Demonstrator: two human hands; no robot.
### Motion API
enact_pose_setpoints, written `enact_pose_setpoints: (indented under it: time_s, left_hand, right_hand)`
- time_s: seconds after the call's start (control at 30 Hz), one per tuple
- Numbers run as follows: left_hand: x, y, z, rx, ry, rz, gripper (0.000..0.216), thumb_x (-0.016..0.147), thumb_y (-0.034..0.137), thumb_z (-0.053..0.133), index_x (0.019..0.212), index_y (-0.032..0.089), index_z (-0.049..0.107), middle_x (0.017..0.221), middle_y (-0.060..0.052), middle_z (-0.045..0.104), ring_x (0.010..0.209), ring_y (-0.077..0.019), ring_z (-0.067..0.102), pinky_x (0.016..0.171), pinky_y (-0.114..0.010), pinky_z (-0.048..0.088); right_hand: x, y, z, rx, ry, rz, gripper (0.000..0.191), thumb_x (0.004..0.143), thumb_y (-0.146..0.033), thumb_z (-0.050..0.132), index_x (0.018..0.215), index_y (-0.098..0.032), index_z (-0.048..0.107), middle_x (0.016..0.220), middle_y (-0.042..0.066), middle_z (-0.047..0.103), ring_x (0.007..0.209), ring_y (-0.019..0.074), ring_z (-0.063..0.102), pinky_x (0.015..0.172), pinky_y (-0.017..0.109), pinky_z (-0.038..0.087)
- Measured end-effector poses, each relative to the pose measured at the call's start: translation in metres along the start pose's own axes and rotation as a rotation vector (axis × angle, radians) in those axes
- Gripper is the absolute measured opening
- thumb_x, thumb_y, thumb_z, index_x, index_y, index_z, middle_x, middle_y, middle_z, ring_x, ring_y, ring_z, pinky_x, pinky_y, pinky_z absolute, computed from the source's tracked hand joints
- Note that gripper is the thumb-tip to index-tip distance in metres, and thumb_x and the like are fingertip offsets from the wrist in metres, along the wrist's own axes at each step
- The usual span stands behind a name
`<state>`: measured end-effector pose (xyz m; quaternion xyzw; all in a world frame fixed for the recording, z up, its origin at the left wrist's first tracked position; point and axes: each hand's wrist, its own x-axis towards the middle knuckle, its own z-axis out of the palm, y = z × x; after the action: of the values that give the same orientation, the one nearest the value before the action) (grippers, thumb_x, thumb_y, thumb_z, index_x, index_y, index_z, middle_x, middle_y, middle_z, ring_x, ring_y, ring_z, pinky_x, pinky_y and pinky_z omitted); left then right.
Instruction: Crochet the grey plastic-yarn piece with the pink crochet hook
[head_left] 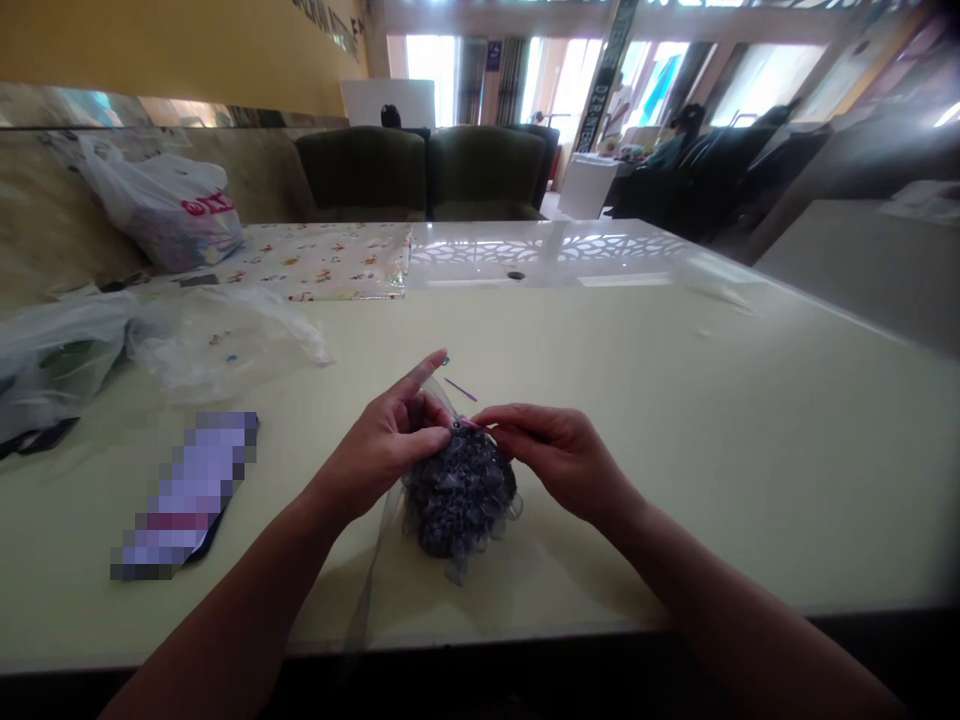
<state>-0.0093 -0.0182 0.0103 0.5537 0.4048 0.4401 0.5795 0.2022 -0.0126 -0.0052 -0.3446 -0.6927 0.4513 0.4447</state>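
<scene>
A dark grey ruffled crochet piece (pixel 461 490), with loops of sheer ribbon, hangs just above or rests on the table near its front edge; I cannot tell which. My left hand (pixel 397 425) pinches its top edge between thumb and fingers, the index finger stretched up. Sheer grey ribbon (pixel 373 560) runs from that hand down past the table edge. In my right hand (pixel 551 440), thumb and fingers close on a pink crochet hook (pixel 471 424), whose tip meets the top of the piece. Beyond the hands, a thin purple stick (pixel 460 389) lies on the table.
At left lies a phone (pixel 191 490) with a blurred screen. Crumpled clear plastic bags (pixel 225 340) and a full white carrier bag (pixel 180 210) sit behind it. A patterned sheet (pixel 322 260) covers the far left of the table (pixel 675 450). Dark chairs (pixel 487 170) stand beyond.
</scene>
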Motion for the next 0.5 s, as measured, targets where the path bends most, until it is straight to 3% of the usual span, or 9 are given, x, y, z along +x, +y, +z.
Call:
enact_pose_setpoints:
  time_s: [0.17, 0.5]
  left_hand:
    - [-0.002, 0.007, 0.004, 0.111, 0.072, 0.005, 0.077, 0.079, 0.018, 0.069, 0.151, 0.025, 0.042, 0.082, 0.003, 0.060, 0.076, -0.0117, 0.051, 0.075, -0.027, 0.043]
    - [0.001, 0.001, 0.004, 0.131, 0.070, 0.004, 0.074, 0.083, 0.024, 0.068, 0.151, 0.025, 0.040, 0.087, 0.001, 0.062, 0.081, -0.0130, 0.054, 0.081, -0.029, 0.044]
  right_hand:
    - [-0.003, 0.003, -0.002, -0.327, -0.057, -0.290, 0.024, 0.096, -0.019, 0.056, 0.109, -0.019, 0.075, 0.077, 0.002, 0.065, 0.065, 0.0091, 0.060, 0.061, 0.021, 0.049]
    - [-0.006, 0.014, -0.001, -0.837, 0.026, -0.502, 0.034, 0.097, -0.011, 0.046, 0.115, -0.019, 0.072, 0.071, 0.001, 0.060, 0.057, 0.0081, 0.051, 0.052, 0.020, 0.034]
